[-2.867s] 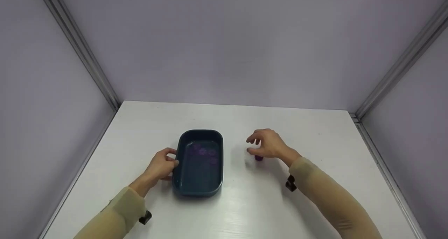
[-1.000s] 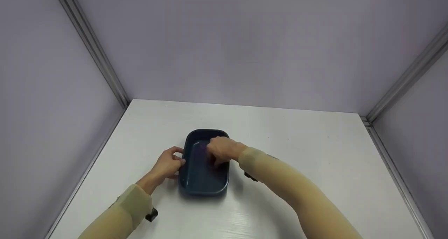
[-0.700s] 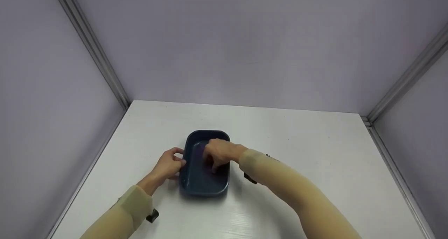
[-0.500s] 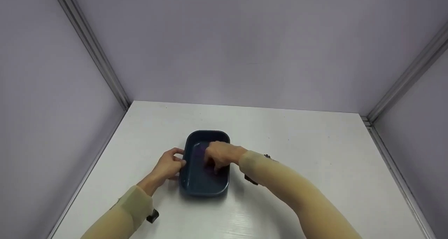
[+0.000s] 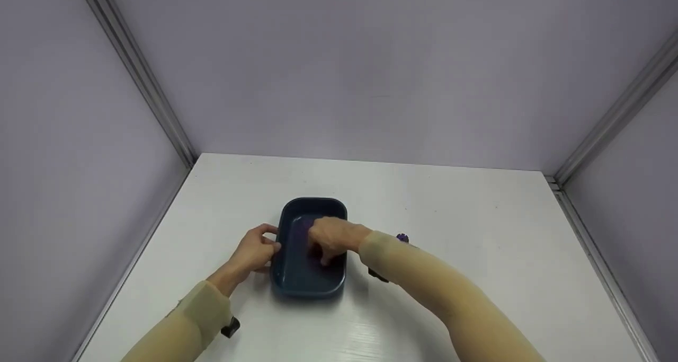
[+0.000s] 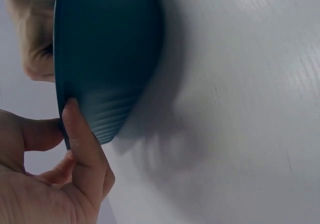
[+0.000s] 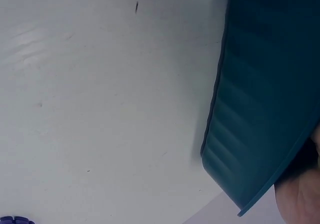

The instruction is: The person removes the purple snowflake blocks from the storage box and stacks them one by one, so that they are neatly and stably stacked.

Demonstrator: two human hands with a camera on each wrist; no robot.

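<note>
Tabletop (image 5: pixel 466 213) white, faintly grained, enclosed by plain lilac-grey walls (image 5: pixel 371 65) with metal corner rails (image 5: pixel 143 81).
I see the dark teal tray (image 5: pixel 296 282) left of centre; my left hand (image 5: pixel 253 249) pinches its left rim between thumb and fingers, while my right hand (image 5: pixel 332 237) reaches inside with fingers curled downward, though I cannot tell whether it grasps anything. One small purple piece (image 5: pixel 402 238) lies on the table just right of the tray.

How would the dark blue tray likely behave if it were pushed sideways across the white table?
The dark blue tray would probably slide rather than tip: it sits low and wide on the smooth white table. It looks like stiff, light plastic with ribbed walls. The left hand pinching its rim suggests it shifts easily while the right hand reaches inside.
</note>
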